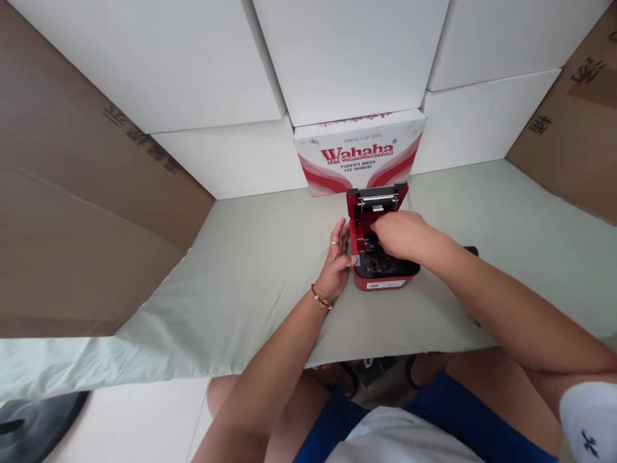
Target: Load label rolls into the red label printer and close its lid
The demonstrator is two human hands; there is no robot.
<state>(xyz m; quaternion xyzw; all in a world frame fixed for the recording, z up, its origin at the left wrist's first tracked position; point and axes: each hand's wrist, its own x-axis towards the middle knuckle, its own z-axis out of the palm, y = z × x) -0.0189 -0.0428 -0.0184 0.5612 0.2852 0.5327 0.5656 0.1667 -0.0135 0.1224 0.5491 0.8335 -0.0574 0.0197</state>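
A red and black label printer (385, 283) stands on the cloth-covered table with its lid (377, 191) raised at the back. My left hand (336, 260) holds the printer's left side, the fingers along the wall and the thumb at the front edge. Over the open compartment, my right hand (402, 235) is closed, its fingertips reaching down inside. Whatever those fingertips hold, if anything, is hidden. Shiny black material (385, 262) shows in the front part of the printer, below my right hand.
Behind the printer leans a white and red Wahaha carton (359, 154), against stacked white boxes (357, 58). Brown cardboard (87, 212) flanks the left side, and more cardboard (573, 122) the right. A dark object (471, 250) lies partly hidden behind my right forearm. The table's near edge is close.
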